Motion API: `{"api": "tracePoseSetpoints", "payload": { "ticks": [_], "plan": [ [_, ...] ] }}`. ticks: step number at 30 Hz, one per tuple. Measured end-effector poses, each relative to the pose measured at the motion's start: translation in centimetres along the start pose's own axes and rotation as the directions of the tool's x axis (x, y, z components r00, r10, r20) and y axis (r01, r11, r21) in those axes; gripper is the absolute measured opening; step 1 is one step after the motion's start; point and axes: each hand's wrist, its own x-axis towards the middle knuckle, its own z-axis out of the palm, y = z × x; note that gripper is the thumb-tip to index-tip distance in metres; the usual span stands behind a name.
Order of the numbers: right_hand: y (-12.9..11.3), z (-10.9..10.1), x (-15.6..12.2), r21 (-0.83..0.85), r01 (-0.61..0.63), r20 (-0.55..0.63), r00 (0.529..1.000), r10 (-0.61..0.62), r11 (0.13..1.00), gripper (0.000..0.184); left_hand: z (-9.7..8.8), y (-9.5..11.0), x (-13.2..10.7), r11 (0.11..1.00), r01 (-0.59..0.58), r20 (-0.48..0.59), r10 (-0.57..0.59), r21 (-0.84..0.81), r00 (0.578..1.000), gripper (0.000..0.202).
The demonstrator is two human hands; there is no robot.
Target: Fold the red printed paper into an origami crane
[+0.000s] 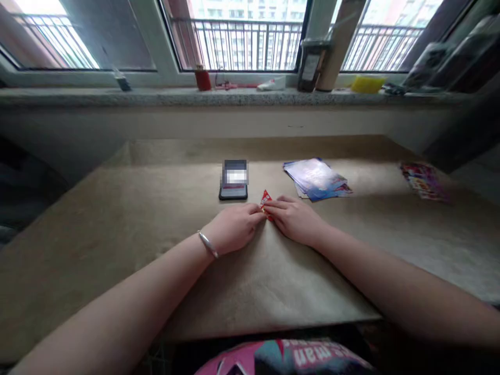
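Note:
Both my hands meet at the middle of a table covered in brown paper (pixel 117 219). My left hand (pixel 233 227), with a silver bangle on the wrist, and my right hand (pixel 295 219) both pinch a small folded piece of red printed paper (pixel 266 200) between their fingertips. The paper's red tip sticks up between the two hands. Most of the paper is hidden by my fingers.
A dark phone (pixel 233 180) lies just beyond my hands. A stack of coloured sheets (pixel 316 179) lies to the right, and another printed sheet (pixel 424 180) sits at the far right. The windowsill holds a red cup (pixel 202 79), a yellow object (pixel 367 84) and other items.

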Motion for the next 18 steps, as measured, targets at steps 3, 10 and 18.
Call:
{"api": "tracePoseSetpoints", "payload": {
  "ticks": [3, 10, 18],
  "plan": [
    [0.0, 0.0, 0.4, 0.025, -0.050, 0.008, 0.999, 0.050, 0.998, 0.034, 0.1, -0.3, 0.0, 1.000, -0.026, -0.021, 0.026, -0.009, 0.999, 0.048],
    [0.8, 0.4, 1.0, 0.042, -0.196, 0.107, 0.976, 0.191, 0.980, 0.042, -0.3, -0.4, 0.3, 0.999, -0.033, -0.023, 0.033, 0.007, 0.999, 0.040],
    [1.2, 0.5, 1.2, 0.077, -0.260, 0.224, 0.945, 0.237, 0.963, 0.049, -0.3, -0.4, 0.2, 0.999, -0.041, -0.044, 0.042, 0.025, 0.998, 0.038]
  ]
}}
